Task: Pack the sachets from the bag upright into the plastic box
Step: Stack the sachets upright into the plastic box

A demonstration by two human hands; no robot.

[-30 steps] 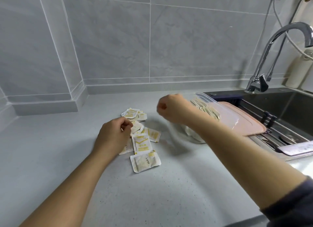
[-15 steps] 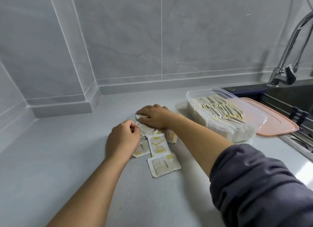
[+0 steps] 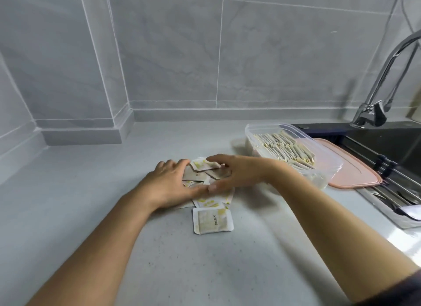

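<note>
**Herd the loose sachets into one squared stack**

Both hands are unclenched: the left hand and right hand cup the heap of sachets on the counter, gripping none. It is best to square the edges first and sweep in the lone sachet lying nearer. At far right, the plastic box holds packed sachets on edge, seemingly with room at its near end.
</note>
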